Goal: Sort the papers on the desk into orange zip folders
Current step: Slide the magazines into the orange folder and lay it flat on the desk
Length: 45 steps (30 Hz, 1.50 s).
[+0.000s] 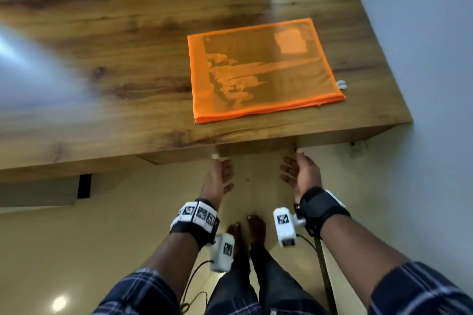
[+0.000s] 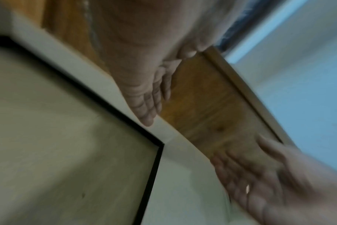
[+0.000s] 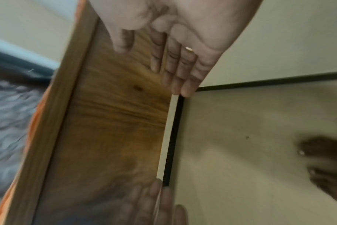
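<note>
An orange zip folder (image 1: 263, 69) lies flat on the right part of the wooden desk (image 1: 115, 59), with printed paper showing through its mesh. A strip of the orange zip folder (image 3: 32, 129) shows at the desk edge in the right wrist view. Both hands hang below the desk's front edge, palms facing each other, fingers straight and holding nothing. My left hand (image 1: 220, 174) (image 2: 144, 97) and right hand (image 1: 299, 174) (image 3: 175, 60) flank a wooden panel (image 1: 256, 151) under the desktop. Whether the thumbs touch it I cannot tell. No loose paper is visible on the desk.
A white zip pull (image 1: 341, 84) sticks out at the folder's right side. A pale wall (image 1: 422, 33) runs along the desk's right end. My bare feet (image 1: 245, 233) stand on the beige floor. A black bracket (image 1: 84, 185) sits under the desk at left.
</note>
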### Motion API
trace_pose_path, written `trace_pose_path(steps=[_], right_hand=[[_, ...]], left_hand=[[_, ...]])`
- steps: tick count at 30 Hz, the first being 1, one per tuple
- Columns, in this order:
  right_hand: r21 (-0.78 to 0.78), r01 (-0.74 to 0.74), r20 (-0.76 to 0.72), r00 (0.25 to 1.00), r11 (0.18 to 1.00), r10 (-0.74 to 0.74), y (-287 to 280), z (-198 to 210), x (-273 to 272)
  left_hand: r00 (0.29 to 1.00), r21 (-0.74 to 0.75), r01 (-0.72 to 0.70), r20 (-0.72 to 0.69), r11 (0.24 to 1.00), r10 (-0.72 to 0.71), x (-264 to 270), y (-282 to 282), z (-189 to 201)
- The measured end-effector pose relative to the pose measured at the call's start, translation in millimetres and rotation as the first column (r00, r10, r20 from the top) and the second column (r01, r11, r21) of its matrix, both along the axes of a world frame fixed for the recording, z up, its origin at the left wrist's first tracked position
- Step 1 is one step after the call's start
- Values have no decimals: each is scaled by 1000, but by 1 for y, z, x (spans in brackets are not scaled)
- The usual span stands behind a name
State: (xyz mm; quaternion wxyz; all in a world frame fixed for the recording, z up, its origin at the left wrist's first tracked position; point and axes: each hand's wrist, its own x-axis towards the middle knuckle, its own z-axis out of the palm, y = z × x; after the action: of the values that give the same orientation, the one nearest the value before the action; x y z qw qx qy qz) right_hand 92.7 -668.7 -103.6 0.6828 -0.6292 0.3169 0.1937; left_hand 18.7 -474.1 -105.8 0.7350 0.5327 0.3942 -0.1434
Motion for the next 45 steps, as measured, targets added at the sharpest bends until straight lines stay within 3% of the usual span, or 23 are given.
trace_pose_path(steps=[2,5,8,12,20,25,29,36,45], right_hand=[[124,95,-103,991,988,-83,3,-10,4],[185,208,-183,968,961,-174,6,-23,15],[233,270,-217,951,934,-221,16,-29,24],[306,328,-221,938,894,-268,23,-37,34],[446,478,-270,878,756,-395,30,-39,42],[489,491,-298,871,721,-390,27,-41,41],[508,468,-307,883,723,-356,19,-40,38],[477,479,-330,875,737,-355,5,-36,0],[446,468,-291,882,763,-371,-25,-38,-89]], left_hand=[[967,-224,-253,-77,941,242,3,11,-14],[851,-407,-520,-166,751,499,10,23,-32],[756,-486,-624,-178,612,630,24,24,-37],[692,-539,-652,-136,533,709,36,24,-38],[628,-576,-691,-178,437,758,45,19,-49],[628,-545,-706,-184,453,756,43,17,-49],[635,-545,-697,-169,466,753,38,12,-47],[562,-584,-726,-201,362,802,1,0,-56],[596,-605,-705,-223,370,771,-90,-28,-56]])
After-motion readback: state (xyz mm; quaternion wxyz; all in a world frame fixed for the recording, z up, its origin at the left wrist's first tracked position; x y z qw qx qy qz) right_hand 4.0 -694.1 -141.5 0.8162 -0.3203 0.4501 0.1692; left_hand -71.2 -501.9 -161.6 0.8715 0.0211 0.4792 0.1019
